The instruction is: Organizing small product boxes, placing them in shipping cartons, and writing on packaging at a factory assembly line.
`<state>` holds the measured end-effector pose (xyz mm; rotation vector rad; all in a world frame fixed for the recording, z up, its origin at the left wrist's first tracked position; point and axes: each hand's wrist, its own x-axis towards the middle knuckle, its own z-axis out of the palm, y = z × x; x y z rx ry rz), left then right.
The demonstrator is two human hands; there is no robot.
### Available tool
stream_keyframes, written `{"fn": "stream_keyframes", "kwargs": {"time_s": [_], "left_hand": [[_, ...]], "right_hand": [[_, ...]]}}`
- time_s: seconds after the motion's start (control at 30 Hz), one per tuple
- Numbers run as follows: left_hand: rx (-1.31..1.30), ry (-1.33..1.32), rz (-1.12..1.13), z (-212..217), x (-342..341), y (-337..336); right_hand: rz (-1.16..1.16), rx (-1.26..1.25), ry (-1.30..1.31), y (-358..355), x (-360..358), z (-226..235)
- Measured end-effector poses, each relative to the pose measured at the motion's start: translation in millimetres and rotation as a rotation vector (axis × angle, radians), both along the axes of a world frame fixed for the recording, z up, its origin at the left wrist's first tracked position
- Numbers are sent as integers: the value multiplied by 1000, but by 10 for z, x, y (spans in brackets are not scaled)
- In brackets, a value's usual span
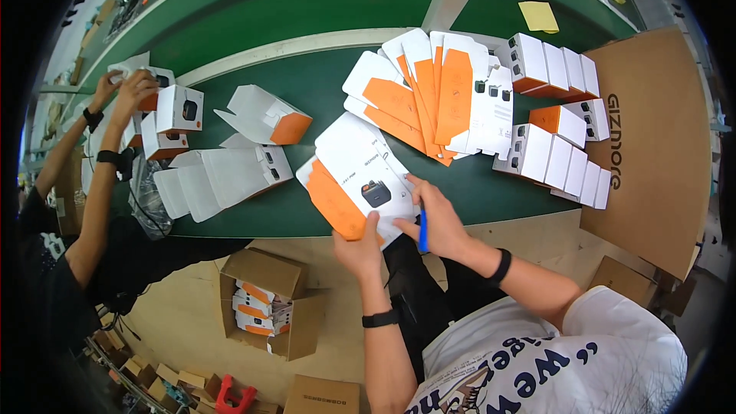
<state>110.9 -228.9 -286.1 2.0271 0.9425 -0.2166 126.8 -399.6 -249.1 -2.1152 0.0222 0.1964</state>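
Head view: a flat, unfolded carton (360, 176), white with an orange panel, is held just below the frame's centre, over the near edge of the green table (307, 84). Its lower edge is pinched by the left hand (360, 245), thumb on top. The right hand (433, 218) rests with its fingers spread on the carton's right side, while a blue pen (422, 230) is kept clamped in the same hand.

The carton is judged light, thin and stiff along its panels but easily bent at the creases; a hold at the edges, clear of the fold lines, seems best. Its long axis runs from lower left to upper right, orange end toward the lower left.

A fan of flat cartons (429, 92) lies beyond it, and folded boxes (556, 146) stand to the right. A co-worker's hands (126, 92) handle a box at the upper left.
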Motion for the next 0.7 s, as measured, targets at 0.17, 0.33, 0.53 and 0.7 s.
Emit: {"fn": "stream_keyframes", "kwargs": {"time_s": [0.17,0.33,0.53,0.7], "left_hand": [[-600,-152,226,31,-520,-13],[-759,-154,231,-124,-803,81],[-1063,-288,423,16,-800,251],[-455,-300,-116,559,-824,396]], "right_hand": [[-48,-197,-120,192,-34,-173],[-14,-68,64,165,-75,-231],[-43,44,66,-102,-5,-163],[-155,343,228,-404,29,187]]}}
